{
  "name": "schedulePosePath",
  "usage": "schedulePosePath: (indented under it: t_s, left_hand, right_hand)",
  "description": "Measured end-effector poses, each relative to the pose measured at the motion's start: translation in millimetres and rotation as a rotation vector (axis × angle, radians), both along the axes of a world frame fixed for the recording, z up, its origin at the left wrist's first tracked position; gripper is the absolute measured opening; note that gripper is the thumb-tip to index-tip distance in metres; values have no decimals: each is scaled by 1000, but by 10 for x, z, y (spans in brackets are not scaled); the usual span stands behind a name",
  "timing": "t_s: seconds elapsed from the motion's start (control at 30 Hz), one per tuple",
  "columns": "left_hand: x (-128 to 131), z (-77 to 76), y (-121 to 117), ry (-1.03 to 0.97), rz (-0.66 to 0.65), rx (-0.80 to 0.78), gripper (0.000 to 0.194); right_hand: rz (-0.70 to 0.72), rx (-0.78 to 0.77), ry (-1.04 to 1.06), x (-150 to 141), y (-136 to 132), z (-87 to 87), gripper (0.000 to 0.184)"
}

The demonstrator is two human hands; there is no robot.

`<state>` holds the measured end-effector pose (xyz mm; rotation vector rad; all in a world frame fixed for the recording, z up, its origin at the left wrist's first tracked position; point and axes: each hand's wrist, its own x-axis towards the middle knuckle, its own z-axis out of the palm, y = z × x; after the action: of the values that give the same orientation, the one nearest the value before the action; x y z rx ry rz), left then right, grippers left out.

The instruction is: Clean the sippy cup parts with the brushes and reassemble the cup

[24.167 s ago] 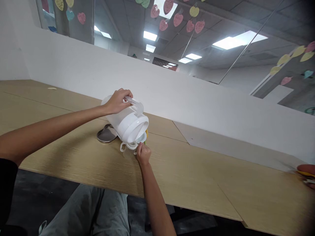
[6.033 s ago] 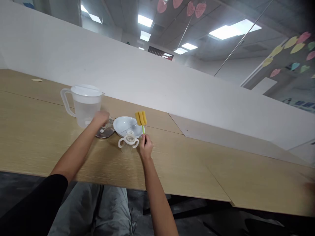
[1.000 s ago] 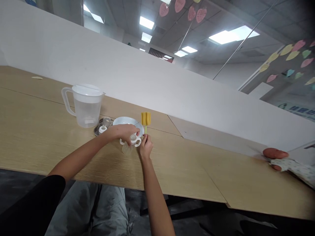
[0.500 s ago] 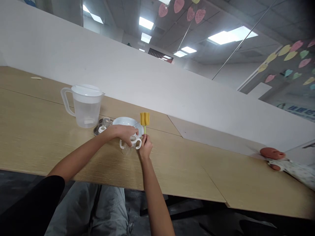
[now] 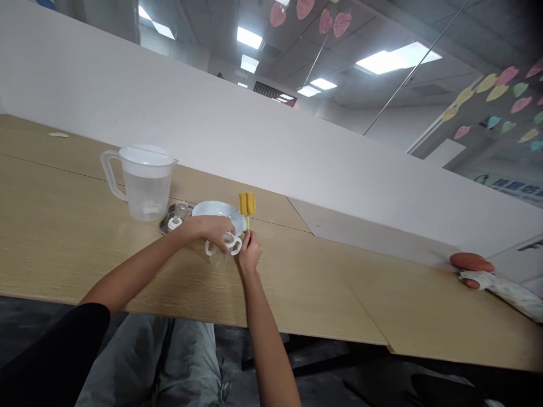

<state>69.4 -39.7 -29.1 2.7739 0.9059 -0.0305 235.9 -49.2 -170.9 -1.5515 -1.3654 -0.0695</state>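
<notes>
My left hand (image 5: 217,230) is closed around the top of a clear baby bottle (image 5: 218,258) with two white side handles, tilted with its base toward me. My right hand (image 5: 250,252) grips the thin green handle of a yellow sponge bottle brush (image 5: 247,204), its sponge head pointing up. Just behind the bottle stands a white bowl (image 5: 212,207), its front partly covered by my left hand. To the left of the bowl a small metal tray (image 5: 164,227) holds a clear dome cap (image 5: 181,210) and a white ring with a nipple (image 5: 174,224).
A translucent lidded pitcher (image 5: 147,183) stands at the left, behind the metal tray. On the far right of the wooden table (image 5: 305,282) lies a baby doll (image 5: 473,262) in pale clothing. A low white wall (image 5: 237,141) runs along the table's back edge.
The whole view has shifted slightly. Both hands keep their grips on the bottle and the brush, with almost no visible movement between them.
</notes>
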Motion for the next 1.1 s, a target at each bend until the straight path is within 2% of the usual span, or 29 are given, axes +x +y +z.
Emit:
schedulePosePath:
  t_s: [0.1, 0.3, 0.5, 0.6, 0.7, 0.8, 0.87, 0.97, 1.1]
  left_hand:
    - [15, -33, 21, 25, -41, 16, 39]
    - [66, -81, 3, 63, -30, 45, 34]
    - [89, -81, -69, 110, -11, 27, 42]
    - [59, -47, -70, 91, 0, 20, 42]
    - [-3, 42, -48, -17, -29, -2, 45]
    - [-55, 130, -7, -163, -24, 15, 49]
    - [-60, 146, 30, -264, -10, 31, 51]
    - [-15, 85, 94, -422, 23, 2, 52]
    - [79, -62, 168, -611, -4, -192, 57]
  right_hand:
    - [-15, -3, 16, 6, -1, 10, 47]
    - [-20, -1, 43, 5, -6, 18, 46]
    - [-2, 2, 62, 2, -4, 10, 46]
    - [21, 36, 166, 3, 7, 23, 46]
    - [127, 79, 427, -4, 39, 43, 47]
    - [338, 50, 727, -24, 81, 54, 46]
    - [467, 17, 845, -36, 106, 55, 45]
    - [581, -12, 915, -36, 124, 63, 42]
    - [566, 8, 995, -4, 119, 102, 35]
